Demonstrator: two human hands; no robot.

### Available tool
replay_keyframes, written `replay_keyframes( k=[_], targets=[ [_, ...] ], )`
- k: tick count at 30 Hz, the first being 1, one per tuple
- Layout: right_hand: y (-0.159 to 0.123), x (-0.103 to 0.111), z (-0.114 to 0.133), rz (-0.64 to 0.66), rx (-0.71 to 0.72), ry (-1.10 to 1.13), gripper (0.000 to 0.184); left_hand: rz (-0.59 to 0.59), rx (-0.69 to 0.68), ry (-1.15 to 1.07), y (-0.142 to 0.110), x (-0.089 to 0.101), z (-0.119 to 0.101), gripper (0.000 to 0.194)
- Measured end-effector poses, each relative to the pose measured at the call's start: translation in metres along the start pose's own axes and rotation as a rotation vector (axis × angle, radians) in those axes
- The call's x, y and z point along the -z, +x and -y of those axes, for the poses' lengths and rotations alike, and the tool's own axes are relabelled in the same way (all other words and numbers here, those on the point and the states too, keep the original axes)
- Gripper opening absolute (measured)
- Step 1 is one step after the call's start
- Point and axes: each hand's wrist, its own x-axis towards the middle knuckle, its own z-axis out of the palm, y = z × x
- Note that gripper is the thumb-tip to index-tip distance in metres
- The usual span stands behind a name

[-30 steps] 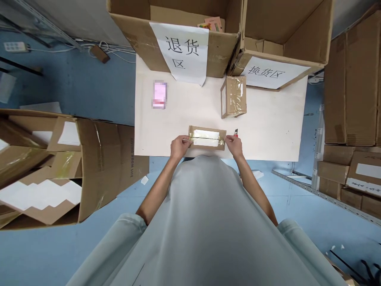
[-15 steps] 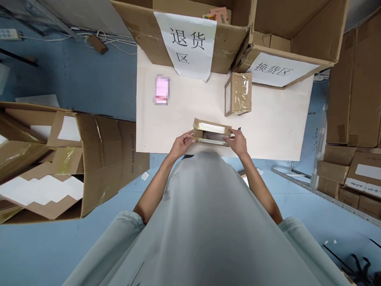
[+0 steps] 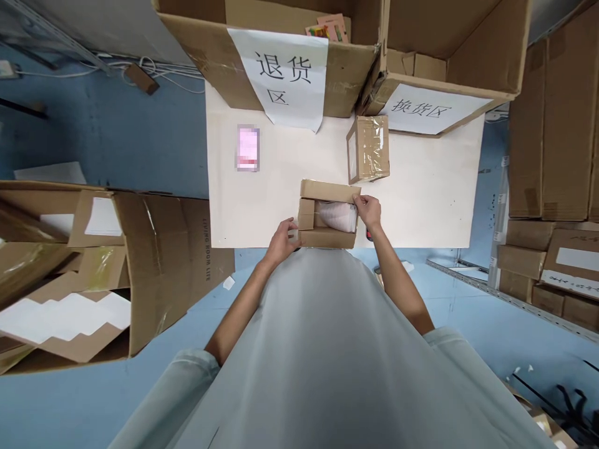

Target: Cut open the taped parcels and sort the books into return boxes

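A small cardboard box (image 3: 329,239) lies on the white table's front edge with its flaps folded out. Inside it shows a pale item in clear plastic wrap (image 3: 337,216), whose kind I cannot make out. My right hand (image 3: 368,211) pinches the upper right corner of the box, by the far flap. At the left side, my left hand (image 3: 282,242) rests against the box with its fingers apart. Just below my right hand peeks the red part of a box cutter (image 3: 369,236), mostly hidden by the wrist.
A taped carton (image 3: 373,149) stands behind the open box. Two large labelled cardboard bins (image 3: 206,59) (image 3: 500,100) line the table's back. A pixelated pink rectangle (image 3: 248,148) lies at left. A big carton of flattened cardboard (image 3: 163,262) stands left of the table (image 3: 276,156).
The box's taped, labelled top has parted and its flaps have swung outward, baring the wrapped item. My left fingers have gone from a pinch to spread; my right hand has risen slightly.
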Motion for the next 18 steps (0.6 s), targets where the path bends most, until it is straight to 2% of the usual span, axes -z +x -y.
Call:
replay_keyframes(
  k=[4,8,11,14,18],
  targets=[
    [0.004,-0.010,0.000,-0.095,-0.106,0.050,0.046,-0.114,-0.117,0.233,0.007,-0.012,0.005,0.037],
    [-0.006,-0.005,-0.002,-0.025,-0.029,0.038,0.035,-0.183,-0.145,0.346,0.008,-0.017,-0.005,0.048],
    [-0.017,0.001,-0.008,0.047,0.044,0.099,0.044,-0.204,-0.202,0.424,0.003,-0.016,-0.027,0.060],
    [-0.025,0.003,-0.016,0.099,0.075,0.177,0.057,-0.182,-0.294,0.514,0.004,-0.024,-0.060,0.062],
    [-0.029,0.000,-0.022,0.143,0.069,0.270,0.070,-0.023,-0.274,0.546,0.033,-0.058,-0.098,0.038]
  ],
)
